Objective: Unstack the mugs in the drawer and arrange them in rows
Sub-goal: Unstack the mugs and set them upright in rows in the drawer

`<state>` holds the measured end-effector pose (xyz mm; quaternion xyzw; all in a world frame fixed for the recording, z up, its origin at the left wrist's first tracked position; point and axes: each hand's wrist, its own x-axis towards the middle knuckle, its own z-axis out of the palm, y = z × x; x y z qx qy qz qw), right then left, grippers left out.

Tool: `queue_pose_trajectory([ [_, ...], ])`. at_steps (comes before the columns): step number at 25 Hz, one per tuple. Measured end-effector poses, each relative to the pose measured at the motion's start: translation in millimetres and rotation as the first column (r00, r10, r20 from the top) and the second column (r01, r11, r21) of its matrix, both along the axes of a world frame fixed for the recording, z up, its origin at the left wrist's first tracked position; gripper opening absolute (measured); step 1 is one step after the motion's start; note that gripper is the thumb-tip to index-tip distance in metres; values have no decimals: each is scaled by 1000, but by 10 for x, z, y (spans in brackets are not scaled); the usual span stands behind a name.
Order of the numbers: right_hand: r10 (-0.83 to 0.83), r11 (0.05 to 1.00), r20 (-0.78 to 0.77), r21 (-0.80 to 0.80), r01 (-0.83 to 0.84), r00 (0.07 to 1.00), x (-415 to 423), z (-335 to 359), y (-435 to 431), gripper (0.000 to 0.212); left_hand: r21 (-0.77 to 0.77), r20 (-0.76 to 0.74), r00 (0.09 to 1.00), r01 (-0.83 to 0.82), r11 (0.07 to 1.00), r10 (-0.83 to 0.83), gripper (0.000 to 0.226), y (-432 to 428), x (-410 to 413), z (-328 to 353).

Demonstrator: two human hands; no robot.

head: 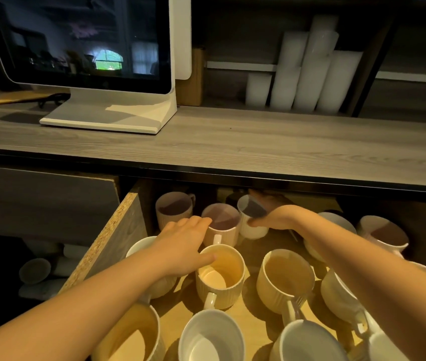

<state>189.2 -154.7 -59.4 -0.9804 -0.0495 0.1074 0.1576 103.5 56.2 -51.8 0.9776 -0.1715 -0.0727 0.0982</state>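
Under a grey wood desk (232, 142) with a monitor (81, 48), an open drawer (118, 230) of upright mugs. Left hand (185, 241) flat, fingers spread over a ribbed mug (219, 277), gripping nothing. Right hand (274, 214) wrapped around a small white mug (252, 220), tilted, at the drawer's back.

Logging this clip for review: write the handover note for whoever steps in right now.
Right hand holds a small white mug, tilted, at the back of the drawer. Left hand rests on the ribbed pink mug, thumb inside the cream mug.
Done: most mugs stand singly, in loose rows.
Left: set down the white mug and straighten the rows; whether the mugs under the right arm are stacked is hidden.
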Motion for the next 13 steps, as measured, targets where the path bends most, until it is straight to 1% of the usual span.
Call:
queue_pose_trajectory([
  [1,-53,998,-32,16,54,998,29,-10,0,75,3,4,1000,-11,1000,11,73,17,16,-7],
  [2,-111,992,-117,49,117,987,24,14,15,65,12,7,1000,-22,1000,22,73,33,32,-9],
  [3,-162,984,-218,33,174,962,4,26,14,56,24,10,999,-34,999,34,73,43,45,-15],
  [4,-184,983,-270,-25,184,945,-24,53,0,58,37,16,999,-48,998,47,72,48,53,-14],
  [5,-180,981,-272,-125,151,945,-16,61,-37,62,53,25,998,-65,996,64,71,53,57,-3],
  [6,-160,977,-251,-178,116,955,-26,81,-72,66,74,36,996,-83,994,80,69,55,57,18],
  [7,-124,975,-216,-208,79,968,-31,86,-98,69,104,51,994,-102,989,98,68,68,64,43],
  [8,-98,970,-220,-238,44,970,-64,108,-123,70,141,69,991,-126,982,117,65,85,87,69],
  [9,-75,972,-227,-234,21,971,-82,129,-165,74,183,93,986,-157,971,142,62,104,127,103],
  [10,-96,969,-233,-246,37,968,-86,141,-203,82,226,121,978,-194,955,170,58,121,188,134],
  [11,-124,964,-205,-256,70,971,-123,188,-226,87,276,146,970,-230,933,196,53,135,261,154],
  [13,-154,949,-99,-292,119,983,-191,244,-270,72,369,150,960,-276,888,236,44,128,403,163],
])
